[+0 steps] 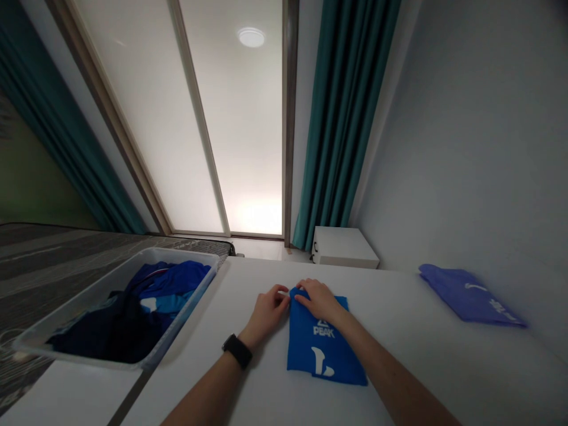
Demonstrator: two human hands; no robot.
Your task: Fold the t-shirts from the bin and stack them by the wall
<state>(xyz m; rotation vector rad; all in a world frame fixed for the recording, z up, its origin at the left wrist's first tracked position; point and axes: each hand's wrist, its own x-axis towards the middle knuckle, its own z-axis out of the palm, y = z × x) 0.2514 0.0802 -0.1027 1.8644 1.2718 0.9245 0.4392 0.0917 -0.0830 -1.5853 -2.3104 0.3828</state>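
A folded blue sports jersey [306, 343] lies on the white table in front of me, with a white PEAK logo and part of a white figure facing up. At its upper left corner, the curled fingers of my left hand [268, 310] pinch the cloth's edge. My right hand [320, 297] reaches over the upper edge, its fingers and thumb closed on the fabric near that same corner. A dark watch [237, 351] is on my left wrist. The right forearm covers part of the jersey's right side.
A clear plastic bin [206, 299] with crumpled dark and blue clothes [119, 325] stands at the left. On the right, by the wall, lies a folded purple-blue garment [470, 296]. Beyond the white table [248, 390] are a white cabinet [344, 245] and teal curtains [344, 118].
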